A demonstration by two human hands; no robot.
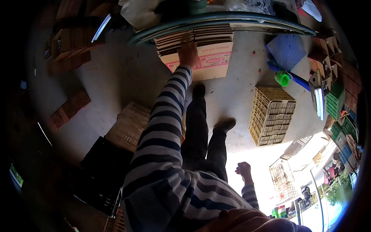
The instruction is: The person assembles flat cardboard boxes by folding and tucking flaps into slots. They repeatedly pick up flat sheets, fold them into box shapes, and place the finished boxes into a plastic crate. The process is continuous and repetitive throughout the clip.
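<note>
Left grip (188, 54) at the front carton (216, 62)

The left arm reaches far forward, to a stack of flattened cartons (212, 33) which stands close to the dark green edge of the table (232, 15). In my judgement, the step in hand is to take hold of the front carton, the one with pink print, or to put it in line with the others; from this one view I cannot say which. For the next move, I think a sure hold on this single piece is necessary, so that the layers behind do not slide together with it.

About the position: the front carton is directly at the left grip and seems to touch it. The grip lies over its upper edge, left of its middle, and the larger part of the printed face extends to the right and below. The fingertips are not clear among the edges, so I cannot tell if they are pinching or only resting. The right grip (243, 169) hangs low, well apart from the cartons, with fingers curled inward and nothing visible in it
</note>
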